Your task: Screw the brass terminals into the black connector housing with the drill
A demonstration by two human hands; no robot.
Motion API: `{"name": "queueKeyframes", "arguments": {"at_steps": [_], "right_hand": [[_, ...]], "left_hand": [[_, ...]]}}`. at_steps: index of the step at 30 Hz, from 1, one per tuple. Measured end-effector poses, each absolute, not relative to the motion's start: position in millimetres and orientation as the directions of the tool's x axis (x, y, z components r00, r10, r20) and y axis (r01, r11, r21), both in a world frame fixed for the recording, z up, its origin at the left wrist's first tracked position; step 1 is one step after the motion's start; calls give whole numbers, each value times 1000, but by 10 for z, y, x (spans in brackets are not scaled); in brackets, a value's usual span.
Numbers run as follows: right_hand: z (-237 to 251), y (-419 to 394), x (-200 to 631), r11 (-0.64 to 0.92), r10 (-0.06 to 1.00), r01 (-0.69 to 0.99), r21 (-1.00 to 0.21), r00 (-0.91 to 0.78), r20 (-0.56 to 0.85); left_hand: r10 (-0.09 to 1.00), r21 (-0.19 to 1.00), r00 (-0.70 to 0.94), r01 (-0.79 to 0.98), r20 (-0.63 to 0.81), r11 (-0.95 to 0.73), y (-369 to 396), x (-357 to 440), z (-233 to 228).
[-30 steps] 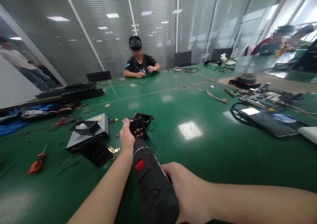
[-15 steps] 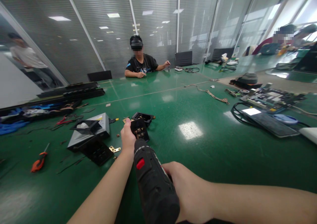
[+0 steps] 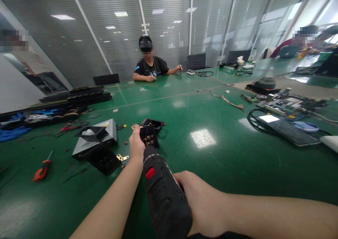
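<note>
My right hand [image 3: 200,200] is wrapped round the grip of a black cordless drill [image 3: 166,193] with a red switch on top. The drill points away from me, and its front end meets the near side of a black plastic housing [image 3: 149,135] with brass contacts inside. My left hand [image 3: 136,142] holds that housing at its left side, thumb up. The drill hides its bit and the exact spot it touches. Just behind the housing lies another black plastic frame [image 3: 155,124]. Small brass plates [image 3: 123,157] lie left of my left wrist.
To the left are a grey metal box [image 3: 112,130] with black plastic parts on it, an orange screwdriver [image 3: 42,170] and blue gloves [image 3: 13,135]. At right lie a circuit board [image 3: 293,103] and a dark flat device [image 3: 287,130] with a cable. A person [image 3: 151,68] sits opposite.
My hands, the drill and the housing hold almost the same position. The person standing at the far left has shifted slightly.
</note>
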State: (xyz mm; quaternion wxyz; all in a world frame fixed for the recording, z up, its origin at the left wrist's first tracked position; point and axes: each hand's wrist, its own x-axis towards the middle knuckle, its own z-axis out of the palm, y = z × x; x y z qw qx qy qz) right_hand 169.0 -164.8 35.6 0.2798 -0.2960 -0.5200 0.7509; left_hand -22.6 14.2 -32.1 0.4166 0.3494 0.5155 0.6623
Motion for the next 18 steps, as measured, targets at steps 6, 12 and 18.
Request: {"name": "queueKeyframes", "arguments": {"at_steps": [6, 12, 18], "right_hand": [[404, -1646, 1688, -268, 738, -114, -957, -663, -128], [426, -1646, 1690, -231, 741, -116, -966, -664, -97], [402, -1663, 1703, -223, 748, -113, -968, -657, -95]], "left_hand": [[920, 964, -391, -253, -26, -80, 81, -175, -247], [911, 968, -413, -234, -13, -93, 72, -163, -231], [923, 961, -385, -258, -9, -98, 71, -181, -244]]}}
